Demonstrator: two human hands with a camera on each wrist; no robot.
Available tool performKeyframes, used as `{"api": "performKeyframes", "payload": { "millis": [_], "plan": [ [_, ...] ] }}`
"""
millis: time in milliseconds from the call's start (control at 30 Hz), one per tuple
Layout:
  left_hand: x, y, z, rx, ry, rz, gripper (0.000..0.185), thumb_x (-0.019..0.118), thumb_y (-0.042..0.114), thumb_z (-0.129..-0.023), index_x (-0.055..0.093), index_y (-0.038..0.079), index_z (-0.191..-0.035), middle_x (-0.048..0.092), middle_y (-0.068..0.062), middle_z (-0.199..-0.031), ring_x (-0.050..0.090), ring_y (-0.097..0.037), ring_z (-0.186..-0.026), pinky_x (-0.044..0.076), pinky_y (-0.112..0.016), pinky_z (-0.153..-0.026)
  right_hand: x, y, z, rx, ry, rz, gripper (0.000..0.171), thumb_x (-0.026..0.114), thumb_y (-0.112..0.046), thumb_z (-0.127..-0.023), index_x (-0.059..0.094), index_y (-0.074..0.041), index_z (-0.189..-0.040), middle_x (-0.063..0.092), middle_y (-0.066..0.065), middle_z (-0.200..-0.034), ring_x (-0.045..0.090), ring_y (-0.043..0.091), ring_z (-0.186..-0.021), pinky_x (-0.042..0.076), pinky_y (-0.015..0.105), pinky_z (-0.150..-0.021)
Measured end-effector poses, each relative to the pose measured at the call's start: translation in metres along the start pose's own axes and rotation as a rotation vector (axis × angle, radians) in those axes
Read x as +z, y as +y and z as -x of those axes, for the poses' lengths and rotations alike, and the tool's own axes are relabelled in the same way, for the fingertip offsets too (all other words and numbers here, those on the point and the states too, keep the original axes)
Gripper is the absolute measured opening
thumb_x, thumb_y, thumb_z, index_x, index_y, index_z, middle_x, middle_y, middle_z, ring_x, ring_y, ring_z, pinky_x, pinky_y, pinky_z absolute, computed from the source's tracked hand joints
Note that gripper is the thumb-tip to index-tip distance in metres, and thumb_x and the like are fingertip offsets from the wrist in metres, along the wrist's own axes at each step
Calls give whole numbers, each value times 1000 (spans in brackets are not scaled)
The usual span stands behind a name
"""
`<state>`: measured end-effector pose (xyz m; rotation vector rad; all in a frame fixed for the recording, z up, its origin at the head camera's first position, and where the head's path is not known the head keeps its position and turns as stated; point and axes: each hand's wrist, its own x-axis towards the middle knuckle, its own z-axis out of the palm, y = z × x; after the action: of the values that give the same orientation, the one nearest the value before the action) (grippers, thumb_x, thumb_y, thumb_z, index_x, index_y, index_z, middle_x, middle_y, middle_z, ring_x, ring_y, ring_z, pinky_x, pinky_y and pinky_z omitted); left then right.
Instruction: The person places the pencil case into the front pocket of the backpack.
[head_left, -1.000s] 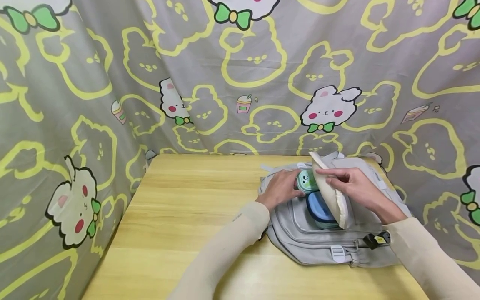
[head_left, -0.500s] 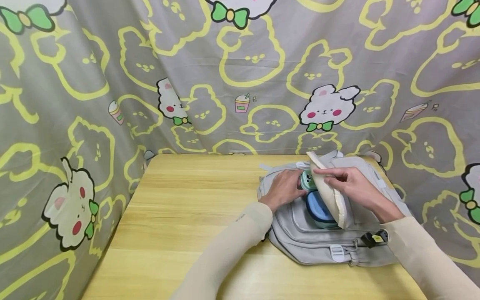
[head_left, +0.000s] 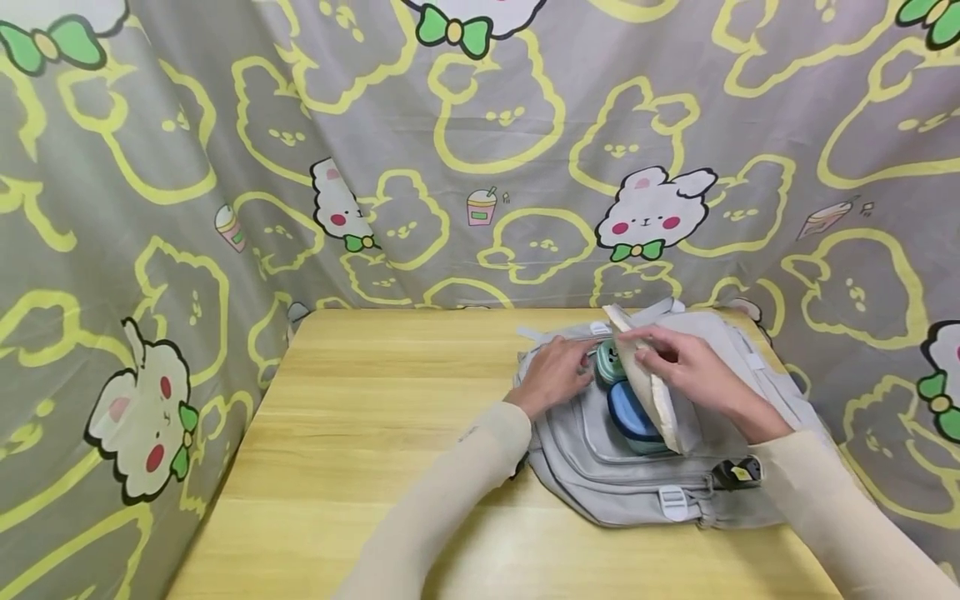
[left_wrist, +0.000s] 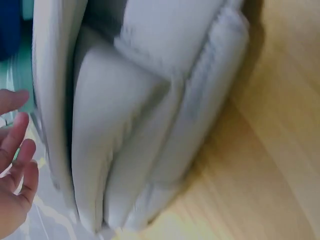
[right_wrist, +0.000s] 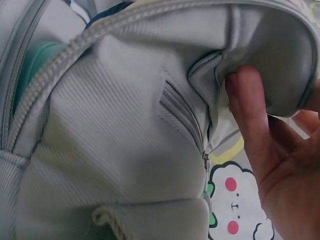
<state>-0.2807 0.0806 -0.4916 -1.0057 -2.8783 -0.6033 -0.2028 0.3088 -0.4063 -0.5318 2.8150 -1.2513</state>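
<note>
A grey backpack [head_left: 637, 475] lies flat on the right part of the wooden table [head_left: 360, 433], its main compartment unzipped. My right hand [head_left: 678, 362] pinches the raised flap [head_left: 647, 385], whose cream lining shows; in the right wrist view the thumb [right_wrist: 250, 115] presses on the flap's edge [right_wrist: 270, 65]. Inside the opening sit a round green container [head_left: 607, 364] and, nearer to me, a blue-lidded one [head_left: 628, 417]. My left hand [head_left: 558, 371] rests at the opening's left edge, fingertips by the green container. In the left wrist view its fingers [left_wrist: 17, 160] are loose and hold nothing beside the backpack [left_wrist: 135, 125].
A grey curtain [head_left: 480, 150] printed with yellow and white bunnies hangs close round the table at the back and on both sides. The backpack's buckle [head_left: 672, 502] and a black strap clip [head_left: 738, 473] face the front edge. Bare wood spans the table's left half.
The green container sits deeper under the flap than a second ago. My left hand has eased off it, and my right hand has brought the flap slightly down and left.
</note>
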Motion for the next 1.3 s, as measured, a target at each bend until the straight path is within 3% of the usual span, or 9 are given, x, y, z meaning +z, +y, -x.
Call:
{"api": "performKeyframes", "payload": {
  "millis": [133, 233, 300, 400, 567, 867, 1100, 1300],
  "plan": [
    [-7, -14, 6, -50, 46, -28, 54, 72, 28, -105, 59, 21, -157, 74, 8, -108, 62, -16, -110, 49, -35, -96, 5, -2, -3, 72, -33, 36, 60, 58, -35, -115, 37, -28, -171, 75, 20, -137, 72, 10, -96, 60, 29, -75],
    [-13, -25, 10, -82, 60, -48, 52, 72, 28, -104, 60, 22, -155, 74, 7, -109, 63, -17, -112, 48, -35, -95, 11, -3, -7, 62, -19, 156, 54, 51, -42, -116, 46, -22, -167, 74, 17, -140, 71, 24, -100, 59, 43, -87],
    [-16, -31, 13, -94, 56, -54, 52, 73, 28, -104, 61, 22, -155, 75, 7, -111, 63, -18, -114, 48, -36, -96, 17, -2, -9, 32, -12, 238, 50, 48, -40, -118, 56, -15, -161, 69, 16, -149, 65, 34, -117, 53, 54, -101],
    [-20, -40, 17, -119, 51, -53, 50, 71, 28, -104, 62, 22, -153, 76, 6, -114, 63, -19, -118, 48, -37, -97, 26, -1, -15, -19, -27, 325, 45, 50, -35, -117, 68, -8, -149, 53, 19, -165, 46, 46, -147, 35, 69, -119],
    [-26, -52, 25, -161, 43, -64, 44, 67, 29, -106, 65, 23, -150, 76, 6, -119, 62, -20, -121, 49, -39, -101, 41, 4, -24, -60, -113, 376, 46, 60, -37, -112, 67, -9, -148, 40, 29, -170, 26, 61, -158, 22, 79, -125],
    [-39, -71, 34, -219, 27, -99, 43, 66, 32, -107, 65, 25, -149, 73, 3, -127, 60, -23, -125, 48, -42, -103, 59, 8, -26, -54, -170, 460, 53, 61, -37, -112, 58, -11, -158, 36, 30, -172, 21, 64, -159, 13, 81, -126],
    [-49, -82, 43, -248, 25, -120, 44, 68, 35, -106, 65, 25, -149, 69, -1, -137, 57, -25, -129, 48, -46, -106, 71, 10, -28, -46, -169, 516, 53, 64, -36, -110, 61, -9, -155, 36, 29, -172, 19, 62, -160, 15, 84, -122],
    [-62, -93, 54, -291, 28, -140, 45, 69, 33, -106, 65, 23, -149, 65, -4, -146, 53, -30, -139, 46, -50, -110, 81, 12, -29, -74, -124, 599, 50, 67, -36, -106, 64, -9, -149, 42, 26, -169, 26, 61, -159, 19, 83, -122]
  ]
}}
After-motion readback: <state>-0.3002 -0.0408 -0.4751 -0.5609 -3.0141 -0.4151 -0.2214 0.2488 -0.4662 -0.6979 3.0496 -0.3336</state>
